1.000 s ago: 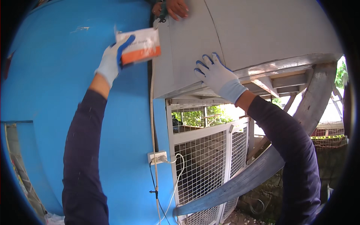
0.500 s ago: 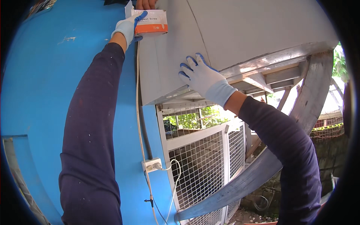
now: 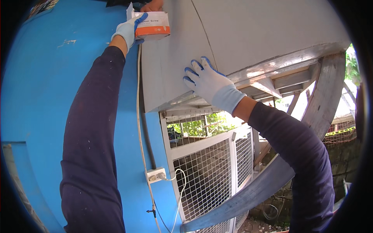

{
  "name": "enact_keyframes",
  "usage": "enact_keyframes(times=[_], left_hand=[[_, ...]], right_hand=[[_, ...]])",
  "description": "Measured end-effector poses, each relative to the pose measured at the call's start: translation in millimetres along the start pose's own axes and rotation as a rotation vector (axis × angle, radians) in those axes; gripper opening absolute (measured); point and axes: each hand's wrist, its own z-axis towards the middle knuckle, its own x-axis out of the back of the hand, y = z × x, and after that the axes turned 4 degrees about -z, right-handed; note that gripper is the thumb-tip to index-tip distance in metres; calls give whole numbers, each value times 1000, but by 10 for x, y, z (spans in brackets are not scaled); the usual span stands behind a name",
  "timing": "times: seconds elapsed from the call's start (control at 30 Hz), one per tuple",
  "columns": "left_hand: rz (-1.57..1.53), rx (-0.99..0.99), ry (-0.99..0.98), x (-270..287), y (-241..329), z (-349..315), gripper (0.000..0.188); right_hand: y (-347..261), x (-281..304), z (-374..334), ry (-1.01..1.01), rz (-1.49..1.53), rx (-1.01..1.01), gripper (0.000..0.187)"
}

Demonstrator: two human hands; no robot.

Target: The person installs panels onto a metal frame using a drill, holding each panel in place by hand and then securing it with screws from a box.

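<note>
High up at the top, my left hand [image 3: 129, 30], in a white and blue glove, grips a white and orange screw box [image 3: 155, 28] by its left side. The box's flap stands up beside my thumb. Just behind the box, another person's bare hand [image 3: 152, 6] reaches to its open top; its fingertips are partly hidden. My right hand [image 3: 211, 83], gloved the same way, lies flat with fingers spread on a grey panel [image 3: 264, 35], close to the panel's lower edge.
A blue wall [image 3: 42, 89] fills the left side. Down it run a cable [image 3: 140, 116] and a socket box [image 3: 156, 175] with a white plug. Under the panel stand a white mesh gate [image 3: 206, 167] and wooden framing [image 3: 291, 79]. A curved grey plank [image 3: 248, 194] crosses the lower right.
My left hand and the screw box have shifted slightly left and down in the picture. More of the other person's hand shows, bent over the box. My right hand stays on the panel.
</note>
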Motion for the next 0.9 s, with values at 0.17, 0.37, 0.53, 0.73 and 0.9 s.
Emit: enact_keyframes(times=[0.17,0.37,0.53,0.73,0.9], left_hand=[[-57,75,38,-122,-189,-77,63],[-98,89,45,-121,-297,-91,63],[-98,62,-27,-83,-320,-23,64],[-139,100,-6,-157,-403,-23,66],[-171,75,4,-64,-415,83,70]], right_hand=[[-28,-96,4,51,88,23,58],[-65,-79,7,30,10,7,58],[-58,-98,6,71,13,-13,57],[-60,-66,3,46,3,-8,56],[-33,-70,-6,69,39,19,52]])
